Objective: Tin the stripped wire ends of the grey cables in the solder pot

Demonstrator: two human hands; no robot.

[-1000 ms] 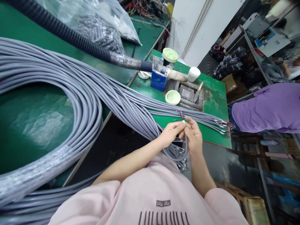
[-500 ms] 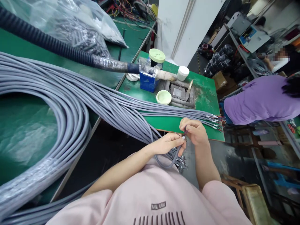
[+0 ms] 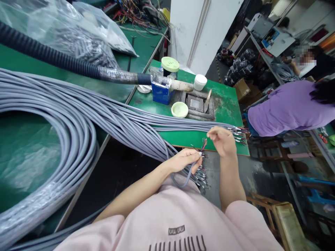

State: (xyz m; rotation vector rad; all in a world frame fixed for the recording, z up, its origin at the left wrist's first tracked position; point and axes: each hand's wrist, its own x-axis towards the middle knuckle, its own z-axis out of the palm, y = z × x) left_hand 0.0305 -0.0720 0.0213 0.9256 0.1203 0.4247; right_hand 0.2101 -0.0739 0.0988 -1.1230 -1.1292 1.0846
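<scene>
The left hand [image 3: 184, 160] pinches a grey cable [image 3: 187, 179] near its white band [image 3: 200, 153], the cable looping just below that hand. The right hand [image 3: 222, 141], on the wires [image 3: 204, 143] half a second ago, has come off, loosely curled with nothing seen in it, leaving them splayed and only the left gripping. Beyond both hands, other grey cables [image 3: 183, 122] cross the green bench [image 3: 180, 137].

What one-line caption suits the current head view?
Left hand pinching a gray cable below its splayed wires, right hand apart from them, green workbench beyond.
</scene>
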